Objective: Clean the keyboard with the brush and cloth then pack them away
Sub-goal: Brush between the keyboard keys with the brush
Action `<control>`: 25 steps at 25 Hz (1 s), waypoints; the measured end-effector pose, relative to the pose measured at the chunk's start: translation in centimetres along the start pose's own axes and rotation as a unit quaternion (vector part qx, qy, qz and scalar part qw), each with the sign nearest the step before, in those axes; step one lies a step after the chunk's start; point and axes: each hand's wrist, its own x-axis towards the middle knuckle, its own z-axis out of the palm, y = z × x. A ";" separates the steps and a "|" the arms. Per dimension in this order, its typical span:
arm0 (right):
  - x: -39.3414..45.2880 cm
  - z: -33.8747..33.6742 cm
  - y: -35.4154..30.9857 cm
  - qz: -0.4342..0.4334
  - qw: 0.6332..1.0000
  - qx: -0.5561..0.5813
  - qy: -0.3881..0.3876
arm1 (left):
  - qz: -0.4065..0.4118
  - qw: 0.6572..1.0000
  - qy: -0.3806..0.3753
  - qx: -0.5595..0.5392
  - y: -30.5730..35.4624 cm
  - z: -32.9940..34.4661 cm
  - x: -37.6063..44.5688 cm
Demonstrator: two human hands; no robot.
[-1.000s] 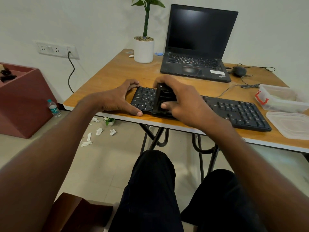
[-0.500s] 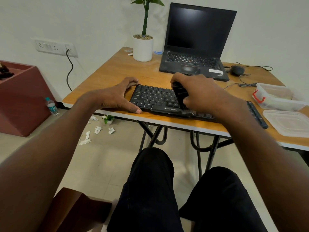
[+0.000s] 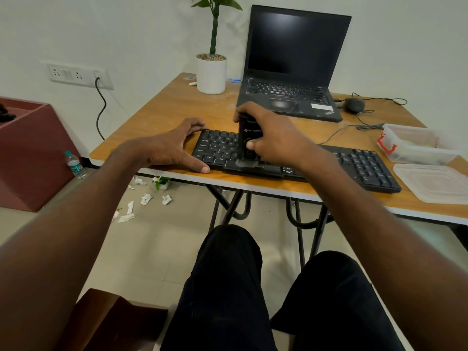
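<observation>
A black keyboard (image 3: 359, 164) lies along the front edge of the wooden table (image 3: 177, 107). My right hand (image 3: 273, 138) grips a black brush (image 3: 249, 138), held upright with its pale bristles pressed on the keyboard's front row near the space bar. My left hand (image 3: 174, 145) holds the keyboard's left end, thumb along its front corner, fingers curled over the far corner. No cloth can be made out; the clear container (image 3: 415, 145) at the right holds something pale.
An open black laptop (image 3: 293, 72) stands behind the keyboard, a white plant pot (image 3: 211, 74) to its left, a mouse (image 3: 354, 105) with cable to its right. A clear lid (image 3: 433, 182) lies at the front right. Paper scraps (image 3: 147, 198) litter the floor.
The brush swept right along the keys, then came back left to the space bar area and now stands more upright. My left hand stayed on the keyboard's left end.
</observation>
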 end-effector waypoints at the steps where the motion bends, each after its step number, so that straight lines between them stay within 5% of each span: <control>1: -0.2 -0.3 0.4 0.014 1.000 -0.023 -0.010 | 0.000 1.000 0.001 0.001 0.0 0.0 0.0; 5: -1.4 -3.1 2.5 0.118 0.982 -0.147 -0.021 | -0.010 1.000 -0.006 0.014 0.0 -0.2 -0.1; 10: -3.4 -1.3 1.6 0.006 1.000 -0.001 0.019 | 0.002 0.998 0.000 0.060 3.4 0.9 0.5; 15: -3.0 -4.4 3.5 0.085 0.987 -0.135 -0.036 | 0.012 0.970 -0.027 0.239 5.3 2.9 1.6; 17: -3.2 -4.5 4.1 0.067 0.985 -0.158 -0.001 | 0.011 0.969 -0.029 0.245 5.3 2.9 1.6; 21: -3.4 -3.2 4.5 -0.013 0.999 -0.025 -0.016 | 0.020 0.968 -0.024 0.250 6.8 3.3 1.6; 25: -3.5 -4.5 5.3 -0.016 0.996 -0.085 -0.028 | 0.123 0.971 0.039 0.201 8.2 6.3 2.3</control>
